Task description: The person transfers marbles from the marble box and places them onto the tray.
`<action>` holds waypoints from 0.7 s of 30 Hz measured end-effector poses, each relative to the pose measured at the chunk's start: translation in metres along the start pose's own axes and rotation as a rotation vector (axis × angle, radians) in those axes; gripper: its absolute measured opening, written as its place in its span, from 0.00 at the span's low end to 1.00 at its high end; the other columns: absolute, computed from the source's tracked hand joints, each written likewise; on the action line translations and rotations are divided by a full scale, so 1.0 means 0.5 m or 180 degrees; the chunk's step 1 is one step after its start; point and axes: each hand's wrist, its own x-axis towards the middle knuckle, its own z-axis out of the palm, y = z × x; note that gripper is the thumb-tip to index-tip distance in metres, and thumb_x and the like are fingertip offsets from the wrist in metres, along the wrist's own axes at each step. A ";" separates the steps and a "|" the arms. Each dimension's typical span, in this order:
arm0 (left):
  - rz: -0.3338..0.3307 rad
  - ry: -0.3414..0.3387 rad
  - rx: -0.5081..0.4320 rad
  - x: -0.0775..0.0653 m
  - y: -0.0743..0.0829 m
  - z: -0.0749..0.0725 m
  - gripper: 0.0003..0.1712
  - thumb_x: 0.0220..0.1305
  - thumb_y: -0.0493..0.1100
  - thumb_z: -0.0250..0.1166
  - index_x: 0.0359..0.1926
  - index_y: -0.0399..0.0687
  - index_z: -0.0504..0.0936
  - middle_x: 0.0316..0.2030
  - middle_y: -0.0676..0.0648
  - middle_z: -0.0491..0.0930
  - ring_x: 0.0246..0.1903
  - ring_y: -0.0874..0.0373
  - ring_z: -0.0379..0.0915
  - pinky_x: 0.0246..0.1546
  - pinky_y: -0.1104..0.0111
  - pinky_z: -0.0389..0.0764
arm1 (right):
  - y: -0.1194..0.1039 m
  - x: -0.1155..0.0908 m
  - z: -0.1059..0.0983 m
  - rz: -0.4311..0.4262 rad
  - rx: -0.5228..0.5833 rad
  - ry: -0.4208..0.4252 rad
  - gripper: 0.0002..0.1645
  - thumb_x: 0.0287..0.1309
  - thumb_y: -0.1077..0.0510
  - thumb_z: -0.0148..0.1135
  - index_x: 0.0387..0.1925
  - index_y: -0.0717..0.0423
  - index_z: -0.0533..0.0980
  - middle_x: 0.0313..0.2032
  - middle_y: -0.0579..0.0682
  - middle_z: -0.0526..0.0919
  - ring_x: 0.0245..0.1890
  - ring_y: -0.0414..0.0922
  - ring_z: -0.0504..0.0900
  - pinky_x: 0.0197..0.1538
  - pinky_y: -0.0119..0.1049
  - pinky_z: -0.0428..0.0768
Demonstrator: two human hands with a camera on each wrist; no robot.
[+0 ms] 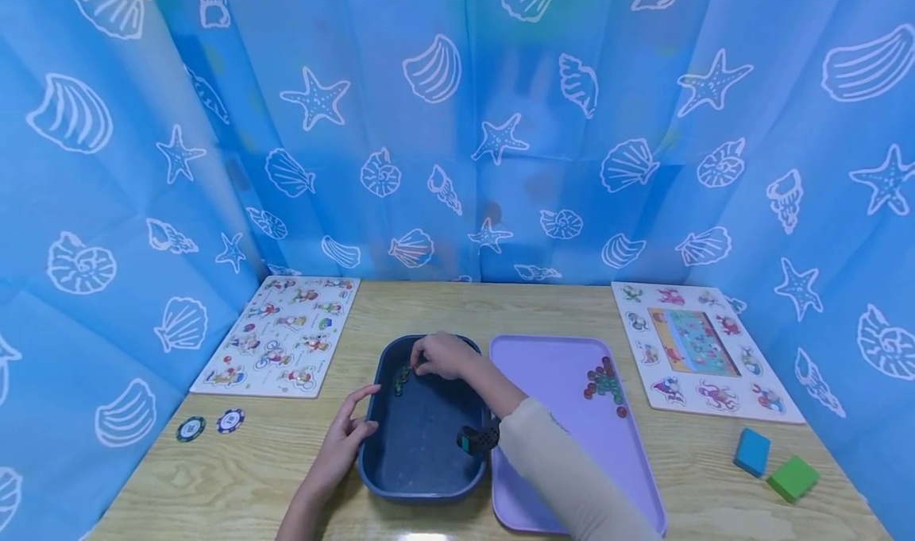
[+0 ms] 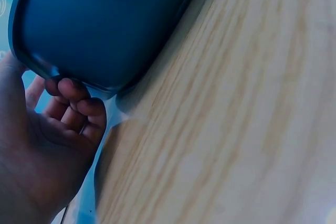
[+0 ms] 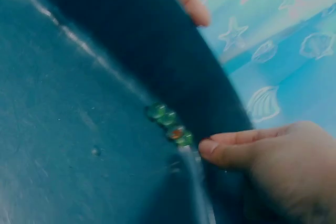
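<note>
The fingers (image 3: 231, 150) of the right hand (image 1: 445, 356) are pressed together, their tips just beside a short row of glass beads (image 3: 169, 124); whether they pinch one cannot be told. The beads lie inside the dark blue tray (image 1: 422, 477), against its far-left wall. The left hand (image 1: 343, 438) rests at the tray's left rim, its fingers (image 2: 79, 103) curled at the edge, thumb lying along the rim. Just right of the blue tray sits a lilac tray (image 1: 550, 366) with a cluster of red and green beads (image 1: 604, 384). Left of the blue tray lie two poker chips (image 1: 210, 424) and a puzzle board (image 1: 282, 334); well to its right, past the lilac tray, lie another puzzle board (image 1: 696, 350), a blue block (image 1: 752, 450) and a green block (image 1: 792, 477) on the tabletop (image 1: 236, 485).
</note>
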 end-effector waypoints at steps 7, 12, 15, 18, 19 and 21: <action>0.0015 0.0063 0.0054 -0.003 0.002 0.004 0.29 0.59 0.33 0.50 0.60 0.60 0.62 0.33 0.35 0.78 0.31 0.53 0.75 0.31 0.67 0.76 | -0.008 -0.070 -0.051 -0.0191 0.0663 0.0409 0.08 0.55 0.50 0.57 0.37 0.45 0.77 0.15 0.39 0.66 0.15 0.36 0.62 0.27 0.28 0.65; -0.0048 0.0103 0.0053 -0.002 0.002 0.005 0.30 0.59 0.32 0.50 0.59 0.64 0.63 0.30 0.37 0.78 0.30 0.55 0.75 0.30 0.67 0.75 | 0.026 -0.138 -0.074 -0.0142 0.1017 0.0693 0.09 0.56 0.51 0.57 0.38 0.46 0.77 0.09 0.41 0.57 0.11 0.38 0.54 0.21 0.29 0.59; -0.0059 0.0124 0.0060 -0.003 0.003 0.005 0.30 0.59 0.32 0.50 0.59 0.65 0.64 0.31 0.37 0.79 0.30 0.54 0.75 0.30 0.67 0.75 | 0.070 -0.179 -0.072 -0.0011 0.1080 0.0855 0.10 0.56 0.50 0.57 0.38 0.47 0.78 0.10 0.41 0.56 0.10 0.38 0.53 0.19 0.30 0.58; -0.0056 0.0144 0.0097 -0.004 0.004 0.005 0.29 0.59 0.33 0.50 0.59 0.65 0.64 0.34 0.36 0.79 0.32 0.53 0.75 0.31 0.67 0.76 | 0.121 -0.218 -0.060 0.0191 0.1083 0.0965 0.09 0.55 0.50 0.58 0.37 0.46 0.78 0.10 0.41 0.56 0.11 0.37 0.54 0.18 0.30 0.58; -0.0062 0.0141 0.0106 -0.004 0.004 0.005 0.29 0.59 0.33 0.50 0.59 0.65 0.64 0.35 0.36 0.79 0.32 0.52 0.76 0.31 0.66 0.76 | 0.138 -0.230 -0.054 0.0245 0.1052 0.0996 0.08 0.54 0.51 0.59 0.36 0.46 0.78 0.10 0.41 0.57 0.11 0.37 0.54 0.18 0.30 0.58; -0.0066 0.0137 0.0128 -0.004 0.004 0.005 0.29 0.59 0.34 0.50 0.59 0.65 0.63 0.37 0.37 0.79 0.34 0.52 0.76 0.32 0.66 0.76 | 0.168 -0.254 -0.043 0.0377 0.0963 0.1028 0.07 0.53 0.52 0.60 0.34 0.47 0.79 0.10 0.41 0.58 0.12 0.37 0.56 0.19 0.30 0.59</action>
